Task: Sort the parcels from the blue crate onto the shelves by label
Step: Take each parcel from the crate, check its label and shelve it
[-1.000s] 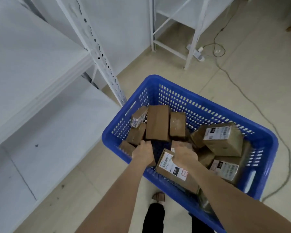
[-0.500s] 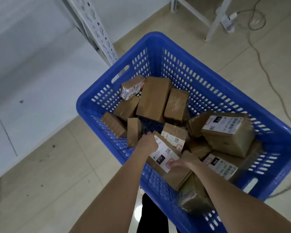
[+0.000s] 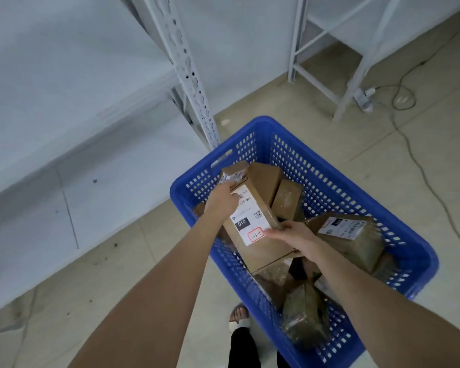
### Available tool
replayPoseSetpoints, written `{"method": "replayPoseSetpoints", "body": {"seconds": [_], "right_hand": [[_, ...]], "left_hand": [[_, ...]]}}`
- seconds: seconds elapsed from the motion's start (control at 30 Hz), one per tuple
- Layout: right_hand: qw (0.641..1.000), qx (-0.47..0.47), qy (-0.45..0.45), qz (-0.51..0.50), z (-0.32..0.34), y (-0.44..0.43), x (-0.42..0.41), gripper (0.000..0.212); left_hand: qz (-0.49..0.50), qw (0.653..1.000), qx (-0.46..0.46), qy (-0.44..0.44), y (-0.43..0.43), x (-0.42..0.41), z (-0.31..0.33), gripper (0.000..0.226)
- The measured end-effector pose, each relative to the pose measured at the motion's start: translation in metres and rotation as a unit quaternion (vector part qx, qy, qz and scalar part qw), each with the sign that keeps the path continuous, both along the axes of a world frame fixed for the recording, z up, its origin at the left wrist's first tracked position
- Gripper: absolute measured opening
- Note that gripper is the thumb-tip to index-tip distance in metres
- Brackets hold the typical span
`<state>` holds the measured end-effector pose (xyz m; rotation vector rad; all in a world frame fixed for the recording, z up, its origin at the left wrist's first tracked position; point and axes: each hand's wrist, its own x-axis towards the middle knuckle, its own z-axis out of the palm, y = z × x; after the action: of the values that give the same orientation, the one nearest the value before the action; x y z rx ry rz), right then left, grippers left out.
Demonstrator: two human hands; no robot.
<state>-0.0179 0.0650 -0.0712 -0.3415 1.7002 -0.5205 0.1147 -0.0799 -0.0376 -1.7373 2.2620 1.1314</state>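
Pale tiled floor and white metal shelves point(image 3: 112, 166) surround a blue crate point(image 3: 263, 122) that stands on the floor beside a shelf post point(image 3: 189, 75). Both hands now hold one brown cardboard parcel point(image 3: 263, 251), raised clear of the pile; half a second ago it lay lower among the other parcels. The left hand point(image 3: 219, 201) grips its far left edge with curled fingers. The right hand point(image 3: 296, 239) grasps the near right corner, thumb on top beside the label point(image 3: 246, 221) and fingers underneath. The label faces up and shows "010" on a black patch, plus a red-outlined handwritten code that seems to read 1-3-1. With the code readable, the parcel looks ready to go to its matching shelf. Both forearms reach forward and down over the crate, the parcel tilted between them. Other parcels remain inside, including a larger labelled one point(image 3: 353, 243) to the right and a film-wrapped one point(image 3: 306, 314) nearest the person.
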Motion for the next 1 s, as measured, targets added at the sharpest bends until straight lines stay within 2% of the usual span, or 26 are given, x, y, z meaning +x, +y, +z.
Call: {"method": "replayPoseSetpoints", "body": {"seconds": [0.07,0.13,0.23,0.5,0.77,1.0], "right_hand": [[0.999,-0.037,-0.006,-0.010,0.038,-0.013,0.002,0.070],[0.997,-0.071,-0.013,-0.026,0.073,-0.025,0.006,0.065],[0.991,-0.121,-0.038,-0.050,0.126,-0.040,0.014,0.058],[0.973,-0.215,-0.086,-0.021,0.227,-0.057,0.044,0.048],[0.956,-0.264,-0.124,0.014,0.284,-0.054,0.061,0.048],[0.951,-0.279,-0.130,0.022,0.302,-0.051,0.067,0.046]], "left_hand": [[0.034,0.998,-0.051,-0.007,-0.011,0.008,0.039,0.048],[0.096,0.994,-0.058,0.008,-0.019,0.016,0.079,0.055],[0.164,0.982,-0.047,0.082,-0.026,0.028,0.136,0.065],[0.236,0.942,-0.038,0.238,-0.022,0.067,0.250,0.063],[0.251,0.926,-0.069,0.274,-0.003,0.096,0.313,0.060],[0.251,0.920,-0.108,0.280,0.012,0.108,0.339,0.062]]}}
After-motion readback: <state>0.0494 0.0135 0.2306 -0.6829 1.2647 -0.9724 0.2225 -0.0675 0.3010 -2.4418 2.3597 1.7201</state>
